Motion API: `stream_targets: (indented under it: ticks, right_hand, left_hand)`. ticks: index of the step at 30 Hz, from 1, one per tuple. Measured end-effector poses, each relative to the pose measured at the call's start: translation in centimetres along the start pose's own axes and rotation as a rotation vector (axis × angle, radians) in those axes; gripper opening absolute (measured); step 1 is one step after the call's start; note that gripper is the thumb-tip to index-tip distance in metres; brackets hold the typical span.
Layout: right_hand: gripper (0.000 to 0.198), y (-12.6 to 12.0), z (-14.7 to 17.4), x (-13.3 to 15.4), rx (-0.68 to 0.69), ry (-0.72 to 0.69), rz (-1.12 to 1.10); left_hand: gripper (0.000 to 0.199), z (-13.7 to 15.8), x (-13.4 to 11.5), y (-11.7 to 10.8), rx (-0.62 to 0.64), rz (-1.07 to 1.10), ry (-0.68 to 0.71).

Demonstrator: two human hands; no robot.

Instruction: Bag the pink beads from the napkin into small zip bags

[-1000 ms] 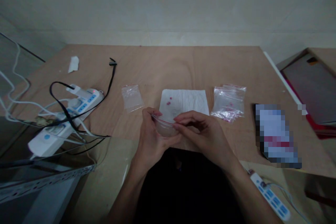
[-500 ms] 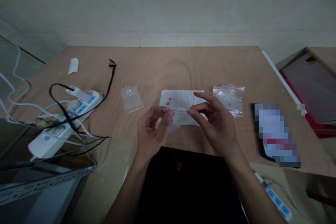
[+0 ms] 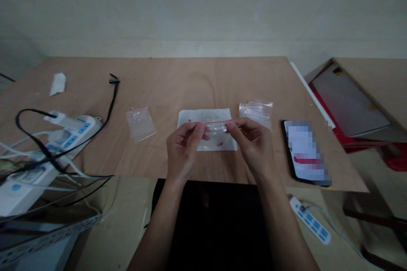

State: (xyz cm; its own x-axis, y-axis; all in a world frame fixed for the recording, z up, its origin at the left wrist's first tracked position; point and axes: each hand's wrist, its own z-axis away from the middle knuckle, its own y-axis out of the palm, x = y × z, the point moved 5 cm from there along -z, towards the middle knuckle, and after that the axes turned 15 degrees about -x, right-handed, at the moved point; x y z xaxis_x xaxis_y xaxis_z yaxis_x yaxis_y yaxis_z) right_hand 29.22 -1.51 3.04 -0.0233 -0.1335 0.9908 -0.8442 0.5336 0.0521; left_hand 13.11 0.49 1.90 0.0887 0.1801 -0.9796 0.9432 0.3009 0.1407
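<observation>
Between both hands is a small clear zip bag [image 3: 217, 127] with a red line along its top edge. My left hand [image 3: 185, 146] pinches the bag's left top corner between thumb and fingers. The right top corner is pinched by my right hand [image 3: 254, 146], its fingers now curled in. Under the bag, a white paper sheet [image 3: 206, 114] lies on the table with a few small dark pink bits [image 3: 220, 144] showing on or above it. Whether anything is inside the held bag, I cannot tell.
A clear zip bag [image 3: 141, 123] lies left of the paper, several more zip bags [image 3: 257, 112] right of it. A phone [image 3: 305, 152] rests near the right edge. A power strip with cables [image 3: 76, 135] and a white scrap [image 3: 57, 84] are at left. The wooden table [image 3: 178, 80] meets a wall.
My right hand's fingers have closed in on the bag's corner, where they were spread before. The bag's red edge is now straighter. The view has turned slightly to the right.
</observation>
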Motion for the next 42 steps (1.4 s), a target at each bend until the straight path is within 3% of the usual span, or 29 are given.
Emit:
stream_targets:
  ticks: [4,7,10,14,22,27,34,42]
  right_hand:
    - [0.016,1.0,-0.7,0.8,0.111,0.069,-0.082]
    - [0.013,1.3,-1.5,2.0,0.047,0.041,-0.151]
    - [0.016,1.3,-1.9,2.8,-0.013,-0.029,-0.137]
    - [0.019,1.5,-1.4,2.5,0.025,-0.033,-0.096]
    - [0.01,1.7,-0.1,1.7,0.051,0.059,-0.185]
    - [0.016,1.3,0.1,1.5,-0.045,-0.009,-0.234]
    - [0.017,1.3,0.2,0.5,0.053,0.062,-0.16]
    - [0.017,0.7,0.5,0.4,-0.007,0.016,-0.189]
  left_hand:
    - [0.021,-0.6,-0.8,0.9,-0.045,0.07,0.078]
    - [0.024,-1.2,-1.2,2.1,-0.033,0.171,0.07]
    - [0.026,-1.6,-1.8,3.0,0.058,0.16,0.051]
    - [0.019,-1.5,-2.3,3.3,0.211,0.056,0.046]
    - [0.016,-0.8,-2.7,2.2,0.096,0.078,0.091]
    - [0.017,-0.6,-2.0,2.0,0.159,0.092,0.013]
    - [0.019,-0.8,-0.8,1.3,0.074,0.057,-0.003]
    - [0.024,-0.1,-0.8,1.3,0.106,0.045,-0.043]
